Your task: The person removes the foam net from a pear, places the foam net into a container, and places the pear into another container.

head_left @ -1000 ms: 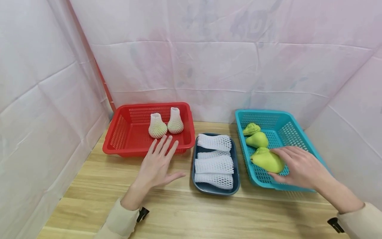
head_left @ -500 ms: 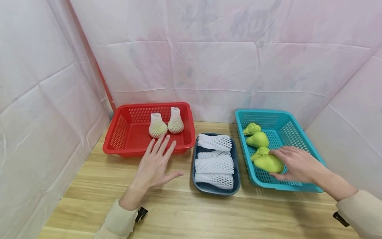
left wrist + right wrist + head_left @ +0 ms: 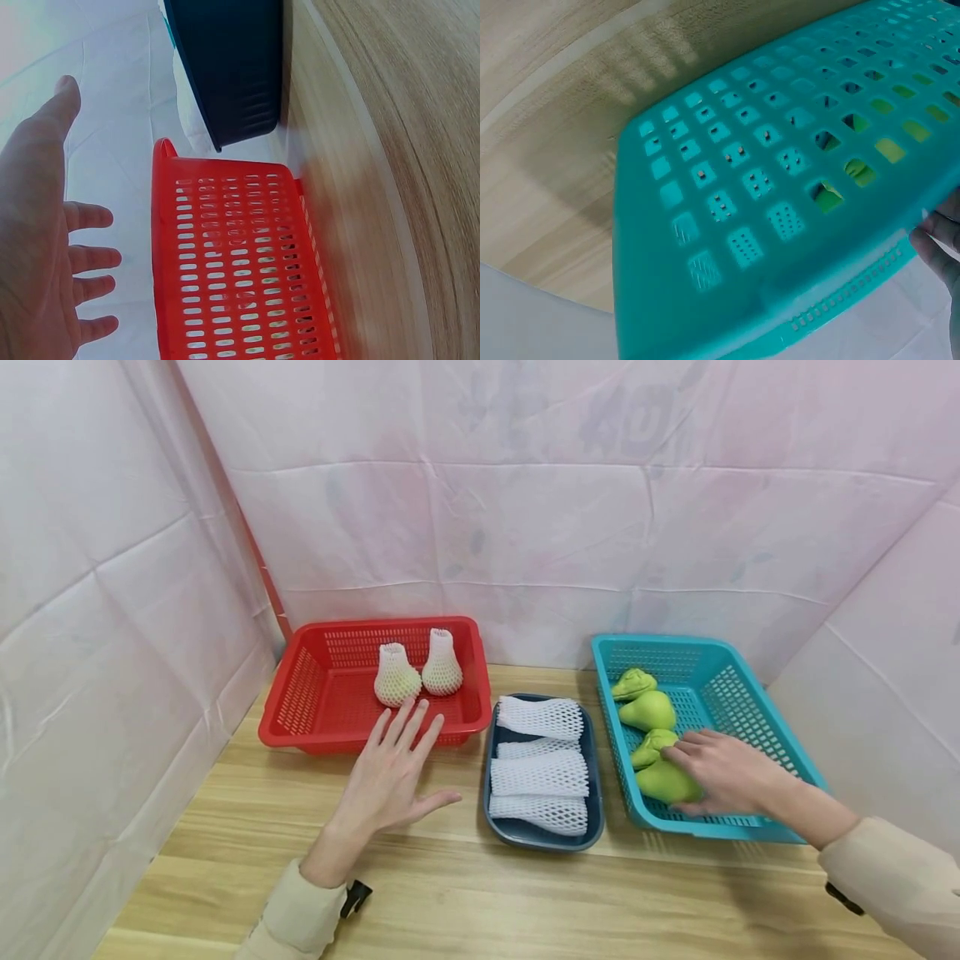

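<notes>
wooden tabletop (image 3: 480, 902), dark tray (image 3: 536, 842) as landmark: to its right, the right hand (image 3: 723, 774) grips the front pear (image 3: 665, 783) in the teal basket (image 3: 660, 652); to its left, the left hand (image 3: 382, 781) spreads wide, holding nothing. a loose grip could let the fruit slip.

Pear (image 3: 666, 783) lowered deeper into teal basket (image 3: 738, 695)

Layout of the tabletop (image 3: 480, 910): left basket (image 3: 330, 689), tray (image 3: 543, 842), right basket (image 3: 738, 693).
Net sleeves (image 3: 540, 774) are laid in the tray, which is placed between the baskets. Two sleeved fruits (image 3: 396, 681) are set in the left basket, toward its right end; other fruits (image 3: 648, 711), along the right basket's left side. A cloth (image 3: 525, 543) is hung behind.
</notes>
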Demonstrator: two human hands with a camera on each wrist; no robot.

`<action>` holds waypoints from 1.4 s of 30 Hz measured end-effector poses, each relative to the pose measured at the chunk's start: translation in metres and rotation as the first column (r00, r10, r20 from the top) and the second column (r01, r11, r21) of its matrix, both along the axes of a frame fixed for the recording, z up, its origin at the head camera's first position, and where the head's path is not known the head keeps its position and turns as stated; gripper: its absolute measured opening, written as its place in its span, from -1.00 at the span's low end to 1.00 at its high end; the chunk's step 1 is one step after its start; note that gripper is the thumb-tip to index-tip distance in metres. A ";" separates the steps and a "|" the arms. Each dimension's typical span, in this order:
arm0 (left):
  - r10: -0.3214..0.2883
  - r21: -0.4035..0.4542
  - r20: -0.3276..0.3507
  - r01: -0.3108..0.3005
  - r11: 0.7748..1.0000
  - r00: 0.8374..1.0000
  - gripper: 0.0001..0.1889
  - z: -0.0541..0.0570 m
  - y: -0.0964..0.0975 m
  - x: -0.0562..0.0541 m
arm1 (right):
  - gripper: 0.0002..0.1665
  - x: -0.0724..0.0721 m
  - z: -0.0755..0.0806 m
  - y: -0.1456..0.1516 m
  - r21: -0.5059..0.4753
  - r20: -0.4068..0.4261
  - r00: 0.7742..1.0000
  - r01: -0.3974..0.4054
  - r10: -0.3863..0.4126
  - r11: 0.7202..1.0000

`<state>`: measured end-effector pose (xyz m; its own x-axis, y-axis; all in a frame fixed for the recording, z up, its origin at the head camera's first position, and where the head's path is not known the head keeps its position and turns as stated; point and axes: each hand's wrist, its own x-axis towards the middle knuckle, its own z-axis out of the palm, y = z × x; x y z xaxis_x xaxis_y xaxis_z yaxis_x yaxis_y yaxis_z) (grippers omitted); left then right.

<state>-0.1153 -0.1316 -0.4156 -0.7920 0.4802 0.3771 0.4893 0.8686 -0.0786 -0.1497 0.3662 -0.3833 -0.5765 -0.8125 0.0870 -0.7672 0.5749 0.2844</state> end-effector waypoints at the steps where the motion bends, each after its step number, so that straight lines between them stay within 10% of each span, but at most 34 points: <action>1: 0.000 -0.001 -0.003 0.000 1.000 1.000 0.12 0.000 0.000 0.000 | -0.10 0.000 0.000 -0.001 0.011 0.007 1.000 0.006 -0.006 1.000; 18: -0.022 0.000 -0.045 0.023 1.000 0.999 0.11 -0.002 0.003 0.001 | -0.10 -0.001 -0.010 -0.001 0.078 -0.004 1.000 -0.015 0.015 0.997; 32: -0.003 -0.003 -0.033 0.003 1.000 0.999 0.11 -0.001 0.002 0.001 | -0.16 0.004 -0.002 -0.001 -0.049 -0.082 0.997 -0.018 0.014 0.999; 42: 0.020 0.008 0.021 -0.021 1.000 1.000 0.12 0.002 -0.005 0.000 | -0.05 0.015 0.013 -0.011 -0.241 -0.064 0.986 0.133 -0.153 0.961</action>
